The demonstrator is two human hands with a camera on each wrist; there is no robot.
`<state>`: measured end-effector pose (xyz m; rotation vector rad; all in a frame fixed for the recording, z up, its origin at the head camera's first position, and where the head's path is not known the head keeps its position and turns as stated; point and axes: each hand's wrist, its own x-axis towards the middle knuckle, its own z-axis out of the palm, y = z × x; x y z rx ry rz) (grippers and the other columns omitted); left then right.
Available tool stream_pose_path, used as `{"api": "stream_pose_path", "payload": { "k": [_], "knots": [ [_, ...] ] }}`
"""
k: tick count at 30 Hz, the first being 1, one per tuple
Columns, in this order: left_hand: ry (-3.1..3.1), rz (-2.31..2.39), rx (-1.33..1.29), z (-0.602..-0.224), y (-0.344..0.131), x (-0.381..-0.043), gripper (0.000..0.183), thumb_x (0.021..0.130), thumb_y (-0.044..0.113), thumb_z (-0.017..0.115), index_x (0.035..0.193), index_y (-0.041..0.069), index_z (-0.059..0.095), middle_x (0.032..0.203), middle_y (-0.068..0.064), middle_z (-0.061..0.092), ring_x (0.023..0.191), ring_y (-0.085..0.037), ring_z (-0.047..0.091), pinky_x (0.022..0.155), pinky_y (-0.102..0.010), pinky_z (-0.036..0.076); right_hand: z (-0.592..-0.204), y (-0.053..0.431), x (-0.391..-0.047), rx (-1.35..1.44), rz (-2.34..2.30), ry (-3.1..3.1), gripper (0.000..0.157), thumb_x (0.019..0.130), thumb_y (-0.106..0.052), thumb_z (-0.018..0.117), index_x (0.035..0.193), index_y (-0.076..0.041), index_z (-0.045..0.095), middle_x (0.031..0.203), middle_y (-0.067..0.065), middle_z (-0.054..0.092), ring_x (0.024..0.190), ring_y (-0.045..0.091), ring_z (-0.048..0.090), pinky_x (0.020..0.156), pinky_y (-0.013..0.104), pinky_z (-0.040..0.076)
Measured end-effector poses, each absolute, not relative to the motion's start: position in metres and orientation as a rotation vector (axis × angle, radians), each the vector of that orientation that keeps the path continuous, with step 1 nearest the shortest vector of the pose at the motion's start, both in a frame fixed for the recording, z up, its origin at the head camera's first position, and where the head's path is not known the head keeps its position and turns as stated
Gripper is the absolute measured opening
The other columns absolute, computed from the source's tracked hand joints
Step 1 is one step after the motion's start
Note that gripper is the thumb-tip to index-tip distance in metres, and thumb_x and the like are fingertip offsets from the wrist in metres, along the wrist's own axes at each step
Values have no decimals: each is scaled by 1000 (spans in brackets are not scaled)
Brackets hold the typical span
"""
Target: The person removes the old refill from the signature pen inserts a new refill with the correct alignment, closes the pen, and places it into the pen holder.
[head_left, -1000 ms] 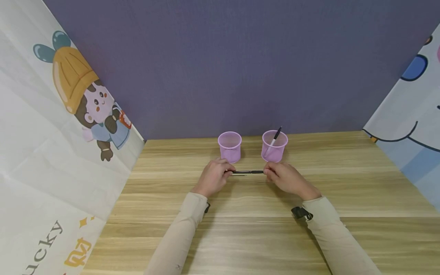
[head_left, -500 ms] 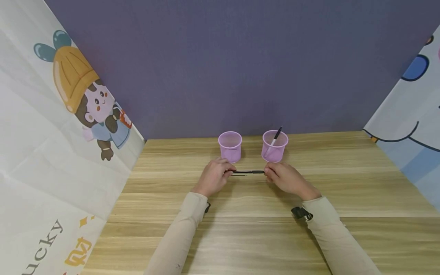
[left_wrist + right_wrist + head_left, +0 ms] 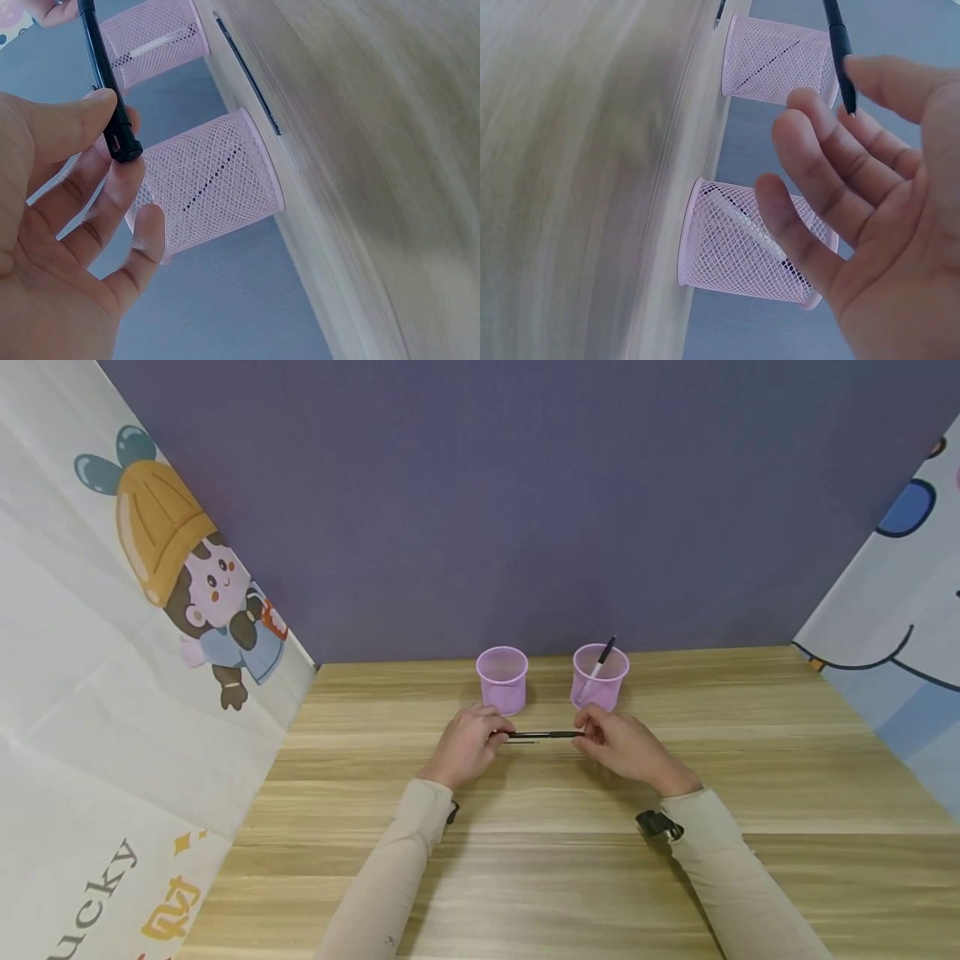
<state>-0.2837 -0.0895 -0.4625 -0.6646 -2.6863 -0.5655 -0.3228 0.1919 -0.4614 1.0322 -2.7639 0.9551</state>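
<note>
My left hand [image 3: 467,745] pinches the rear end of a black pen [image 3: 540,735] between thumb and index finger, holding it level above the table. The pen's tip end lies by my right hand [image 3: 628,752]. In the right wrist view, that thumb [image 3: 889,79] overlaps the pen near its bare point, and the other fingers are loosely bent and spread. Below the pen, a thin dark refill [image 3: 247,71] with a clear end lies on the table. Just behind stand two pink mesh pen holders, a left one [image 3: 502,697] and a right one [image 3: 606,697].
A white pen with a black end [image 3: 600,662] leans in the right holder. A thin dark thing [image 3: 210,180] shows through the left holder's mesh. The wooden table [image 3: 525,877] meets a blue-grey panel [image 3: 525,510] behind the holders, with printed sheets [image 3: 97,677] at both sides.
My right index finger and thumb have spread apart at the pen's tip end, showing more of it. My left hand, the pen and the holders stay where they were.
</note>
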Motion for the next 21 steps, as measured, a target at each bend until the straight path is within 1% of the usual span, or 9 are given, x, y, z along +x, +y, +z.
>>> {"api": "stream_pose_path", "payload": {
  "k": [3, 8, 21],
  "knots": [
    [-2686, -567, -661, -462, -90, -283, 13, 92, 9, 75, 102, 14, 79, 103, 2, 76, 104, -19, 69, 99, -38, 54, -461, 192, -323, 1044, 944, -2745, 17, 93, -12, 73, 106, -8, 62, 79, -5, 64, 68, 6, 55, 63, 25, 49],
    [-2687, -567, -658, -462, -90, -284, 13, 92, 8, 74, 102, 14, 79, 103, 1, 76, 104, -19, 68, 99, -39, 54, -462, 192, -324, 1051, 940, -2725, 12, 93, -9, 72, 99, -11, 62, 78, -5, 64, 68, 6, 56, 63, 25, 49],
    [-2676, -566, -670, -462, -91, -284, 13, 91, 7, 74, 101, 13, 79, 100, 1, 76, 101, -20, 69, 96, -40, 55, -463, 192, -325, 1054, 922, -2729, 6, 97, -14, 69, 96, -11, 64, 75, -7, 62, 65, 4, 53, 60, 24, 47]
  ]
}}
